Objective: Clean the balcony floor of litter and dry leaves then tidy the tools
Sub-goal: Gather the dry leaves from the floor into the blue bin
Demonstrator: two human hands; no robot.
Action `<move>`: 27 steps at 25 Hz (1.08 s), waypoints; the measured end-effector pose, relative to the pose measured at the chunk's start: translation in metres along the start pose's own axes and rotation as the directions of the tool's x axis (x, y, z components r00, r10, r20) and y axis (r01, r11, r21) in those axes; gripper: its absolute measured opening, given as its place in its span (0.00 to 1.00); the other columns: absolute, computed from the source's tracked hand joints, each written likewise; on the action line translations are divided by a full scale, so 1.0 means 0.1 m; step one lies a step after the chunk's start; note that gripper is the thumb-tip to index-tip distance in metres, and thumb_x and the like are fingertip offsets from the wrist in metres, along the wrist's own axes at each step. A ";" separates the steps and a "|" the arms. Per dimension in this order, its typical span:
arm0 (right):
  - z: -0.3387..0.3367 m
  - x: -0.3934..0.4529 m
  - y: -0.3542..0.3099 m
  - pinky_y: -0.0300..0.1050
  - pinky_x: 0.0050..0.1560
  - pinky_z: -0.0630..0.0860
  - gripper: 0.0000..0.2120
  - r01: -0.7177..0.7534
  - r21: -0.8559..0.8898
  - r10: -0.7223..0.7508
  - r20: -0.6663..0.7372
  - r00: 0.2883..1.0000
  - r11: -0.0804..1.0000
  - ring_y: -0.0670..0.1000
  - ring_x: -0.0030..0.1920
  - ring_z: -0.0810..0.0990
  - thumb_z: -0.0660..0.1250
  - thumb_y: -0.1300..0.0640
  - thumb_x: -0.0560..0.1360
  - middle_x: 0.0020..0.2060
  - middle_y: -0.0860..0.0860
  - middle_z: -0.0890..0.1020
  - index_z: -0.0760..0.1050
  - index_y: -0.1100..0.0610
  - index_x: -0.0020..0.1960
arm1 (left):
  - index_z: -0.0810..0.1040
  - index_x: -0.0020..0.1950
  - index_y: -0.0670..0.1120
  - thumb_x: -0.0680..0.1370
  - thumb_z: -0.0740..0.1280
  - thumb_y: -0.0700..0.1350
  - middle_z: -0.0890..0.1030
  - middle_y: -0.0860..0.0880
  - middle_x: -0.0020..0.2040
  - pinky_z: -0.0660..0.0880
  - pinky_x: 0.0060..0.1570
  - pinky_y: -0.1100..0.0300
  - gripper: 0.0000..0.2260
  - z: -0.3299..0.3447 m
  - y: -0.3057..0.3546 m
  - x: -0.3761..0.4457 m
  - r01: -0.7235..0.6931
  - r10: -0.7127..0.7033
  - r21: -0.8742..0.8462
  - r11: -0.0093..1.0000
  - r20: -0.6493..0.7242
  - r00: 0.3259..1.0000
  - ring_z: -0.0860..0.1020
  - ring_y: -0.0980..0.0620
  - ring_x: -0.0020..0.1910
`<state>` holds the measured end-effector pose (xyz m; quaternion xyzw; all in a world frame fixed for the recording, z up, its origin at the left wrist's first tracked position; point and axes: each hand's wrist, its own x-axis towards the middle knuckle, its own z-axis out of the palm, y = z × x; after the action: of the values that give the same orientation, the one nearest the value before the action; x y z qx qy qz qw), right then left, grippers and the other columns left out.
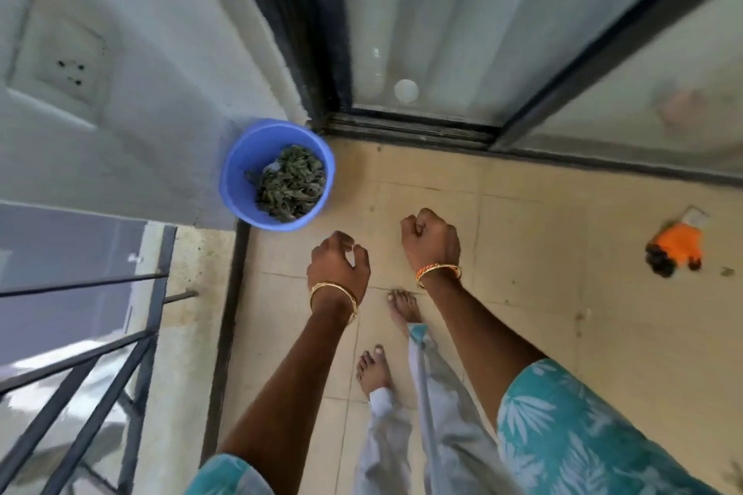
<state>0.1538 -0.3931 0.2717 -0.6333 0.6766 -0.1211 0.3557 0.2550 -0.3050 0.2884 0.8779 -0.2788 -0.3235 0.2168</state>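
Left hand (337,261), fingers loosely curled and holding nothing, is what I'd send, since the blue bucket (241,177) of dry leaves (289,183) sits just ahead-left of it, farther from my fisted right hand (430,239).

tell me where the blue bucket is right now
In the head view, the blue bucket stands on the floor in the corner, upper left of the left hand, against the wall beside the sliding door track.

A home balcony is showing here: beige floor tiles (522,293) are meeting a dark-framed sliding glass door (442,32), a metal railing (80,366) is edging the open side, and what is probably a wall socket (60,52) is sitting blurred in the plaster.
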 end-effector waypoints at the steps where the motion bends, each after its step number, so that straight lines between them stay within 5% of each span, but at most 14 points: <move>1: -0.16 -0.12 0.16 0.43 0.32 0.65 0.10 0.009 0.015 -0.008 -0.049 0.999 1.000 0.62 0.34 0.75 0.65 0.58 0.72 0.29 0.60 0.75 0.69 0.59 0.33 | 0.76 0.55 0.43 0.76 0.64 0.45 0.79 0.44 0.53 0.72 0.55 0.50 0.10 0.11 0.09 -0.14 -0.046 0.040 0.087 0.995 0.075 0.996 0.74 0.42 0.57; 5: -0.79 -0.51 0.84 0.49 0.42 0.77 0.06 -0.053 0.067 0.066 -0.219 0.974 0.996 0.60 0.46 0.77 0.65 0.61 0.70 0.43 0.58 0.79 0.77 0.61 0.46 | 0.69 0.66 0.44 0.77 0.63 0.49 0.70 0.43 0.65 0.70 0.58 0.49 0.19 0.47 0.44 -0.61 -0.253 0.174 0.292 0.922 0.271 0.947 0.68 0.42 0.64; 9: -1.36 -0.86 1.62 0.53 0.48 0.77 0.09 -0.174 0.117 0.206 -0.376 0.904 0.978 0.62 0.48 0.76 0.64 0.61 0.69 0.45 0.60 0.79 0.78 0.63 0.47 | 0.63 0.72 0.44 0.78 0.60 0.52 0.62 0.44 0.72 0.68 0.62 0.48 0.24 0.90 0.88 -1.06 -0.497 0.273 0.440 0.748 0.478 0.835 0.63 0.43 0.69; 14: -1.93 -1.25 2.58 0.52 0.51 0.73 0.10 -0.416 0.190 0.457 -0.425 0.781 0.889 0.62 0.53 0.74 0.63 0.59 0.72 0.49 0.59 0.80 0.79 0.62 0.50 | 0.62 0.73 0.44 0.79 0.59 0.52 0.63 0.44 0.72 0.69 0.62 0.48 0.24 1.80 1.56 -1.83 -0.716 0.346 0.408 0.566 0.671 0.655 0.62 0.44 0.70; 21: -2.84 -1.63 4.02 0.47 0.53 0.70 0.11 -0.550 0.352 0.653 -0.434 0.621 0.757 0.60 0.56 0.72 0.63 0.63 0.73 0.53 0.58 0.78 0.78 0.62 0.53 | 0.64 0.71 0.45 0.79 0.60 0.50 0.66 0.44 0.69 0.68 0.61 0.49 0.21 3.22 2.14 -2.92 -0.828 0.296 0.374 0.418 0.805 0.514 0.64 0.46 0.68; 27: -3.68 -1.76 4.87 0.49 0.54 0.71 0.12 -0.546 0.369 0.659 -0.415 0.627 0.752 0.60 0.56 0.72 0.62 0.66 0.71 0.52 0.59 0.78 0.78 0.61 0.53 | 0.66 0.69 0.44 0.79 0.60 0.49 0.68 0.43 0.67 0.70 0.58 0.48 0.20 4.02 2.58 -3.43 -0.888 0.274 0.372 0.270 0.855 0.441 0.66 0.44 0.66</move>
<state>-0.4648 -0.2506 0.2944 -0.2701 0.9028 -0.2307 0.2423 -0.3305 -0.3633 0.3068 0.5066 -0.7743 -0.3200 -0.2032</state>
